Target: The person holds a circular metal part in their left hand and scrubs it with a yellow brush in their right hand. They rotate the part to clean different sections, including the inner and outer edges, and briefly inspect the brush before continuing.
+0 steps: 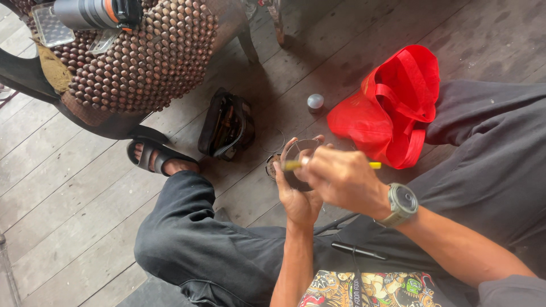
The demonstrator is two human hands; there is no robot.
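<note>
My left hand (pixel 296 196) cups a small round dark piece with a pale rim (pixel 298 152), held upright over my lap. My right hand (pixel 341 179) grips a thin yellow-handled tool (pixel 374 165) that lies across the round piece, its tip at the piece's left side. A grey watch (pixel 402 203) sits on my right wrist. Both hands touch the piece, just above my dark trousers (pixel 193 239).
A red cloth bag (pixel 392 108) lies on the wooden floor beside my right leg. A small capped jar (pixel 315 103) and an open black pouch (pixel 227 125) lie ahead. A bead-covered chair (pixel 142 57) stands at upper left. My foot wears a black sandal (pixel 153 154).
</note>
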